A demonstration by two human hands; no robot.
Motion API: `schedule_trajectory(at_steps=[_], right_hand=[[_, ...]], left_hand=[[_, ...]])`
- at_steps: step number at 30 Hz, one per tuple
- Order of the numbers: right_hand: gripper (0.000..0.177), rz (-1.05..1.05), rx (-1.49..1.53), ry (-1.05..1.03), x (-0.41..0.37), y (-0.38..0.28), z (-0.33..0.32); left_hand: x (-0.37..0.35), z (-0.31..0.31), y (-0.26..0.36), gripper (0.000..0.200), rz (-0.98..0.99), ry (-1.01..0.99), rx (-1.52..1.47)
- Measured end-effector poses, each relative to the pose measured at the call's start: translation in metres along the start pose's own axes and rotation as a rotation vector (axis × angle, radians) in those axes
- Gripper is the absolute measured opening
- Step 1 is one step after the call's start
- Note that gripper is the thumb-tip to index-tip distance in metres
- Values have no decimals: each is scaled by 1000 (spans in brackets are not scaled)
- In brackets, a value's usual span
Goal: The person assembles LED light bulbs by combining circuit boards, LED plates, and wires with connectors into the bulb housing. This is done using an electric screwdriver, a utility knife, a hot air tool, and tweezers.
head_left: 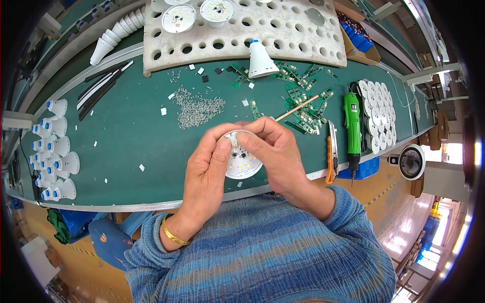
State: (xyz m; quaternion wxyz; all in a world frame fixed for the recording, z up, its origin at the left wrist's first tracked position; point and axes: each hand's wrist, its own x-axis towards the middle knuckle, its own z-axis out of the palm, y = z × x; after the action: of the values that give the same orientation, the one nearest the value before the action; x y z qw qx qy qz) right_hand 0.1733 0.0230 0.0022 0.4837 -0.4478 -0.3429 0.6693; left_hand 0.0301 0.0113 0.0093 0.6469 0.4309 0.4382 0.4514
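A round white LED bulb board (pixel 243 166), dotted with yellow LEDs and a few dark chips, is held between both hands above the front of the green bench. My left hand (pixel 207 161) is closed on its left edge, thumb on the face. My right hand (pixel 275 154) grips the right and top rim, its thumb pressing near the upper part. Whatever lies behind the board is hidden by it and the fingers. Just beyond the hands is a pile of small screws (pixel 198 109). To their right, a wooden stick (pixel 298 107) rests across scattered green circuit boards (pixel 308 120).
A white foam board with holes (pixel 202 56) carries round LED boards at the back. One bulb housing (pixel 260 61) stands before it. Bulb housings (pixel 56 161) line the left; a green electric screwdriver (pixel 352 121), orange cutter (pixel 331 156) and white disc stacks (pixel 378 113) lie right.
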Motion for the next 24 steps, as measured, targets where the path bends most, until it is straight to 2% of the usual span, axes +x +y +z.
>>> schedule_trajectory(at_steps=[6,10,13,24], right_hand=[[18,69,62,10,-1,-3,-2],[17,129,83,33,-1,-4,-2],[17,40,55,26,-1,3,-2],[13,-18,62,14,-7,0,3]], left_hand=[[2,1,2,31,-79,25,-133],[3,3,-1,32,-61,41,-75],[1,2,-3,34,-46,38,-35],[-5,4,-3,32,88,-2,20]])
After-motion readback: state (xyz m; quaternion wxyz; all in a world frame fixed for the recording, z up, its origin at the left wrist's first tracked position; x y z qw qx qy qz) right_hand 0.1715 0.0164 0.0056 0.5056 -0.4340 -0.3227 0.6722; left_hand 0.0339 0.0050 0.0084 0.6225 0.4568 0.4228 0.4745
